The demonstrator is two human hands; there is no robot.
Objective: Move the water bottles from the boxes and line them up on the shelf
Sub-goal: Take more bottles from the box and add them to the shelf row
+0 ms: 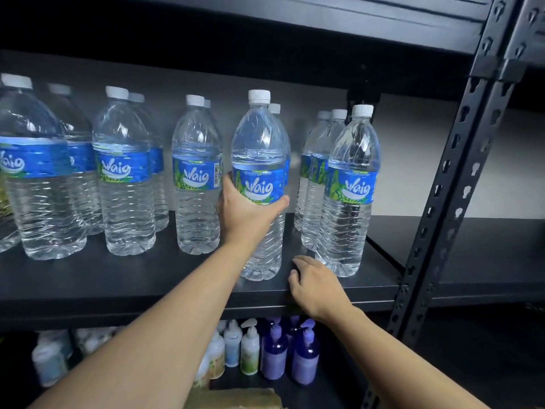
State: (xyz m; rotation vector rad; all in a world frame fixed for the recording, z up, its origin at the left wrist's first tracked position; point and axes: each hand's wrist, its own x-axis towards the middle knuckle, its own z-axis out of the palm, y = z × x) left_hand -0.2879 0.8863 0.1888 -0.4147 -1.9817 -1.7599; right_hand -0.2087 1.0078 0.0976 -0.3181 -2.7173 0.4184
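Gripping the clear plastic, blue-labelled water bottle w/ left hand, fingers wrapped at label; bottle stands on black metal shelf, probably being aligned w/ front row. Right hand, fingers loosely curled, empty, rests on shelf edge, likely bracing.

Two bare forearms extend into view from the lower edge, each ending in a bare hand. The left hand shows no glove, ring, or strap. The left forearm behind it is uncovered along its full visible length; no sleeve edge appears. The right hand is likewise ungloved, with no ring or band visible on its fingers. The wrist behind it carries no watch. The right forearm is also unsleeved to the frame edge.
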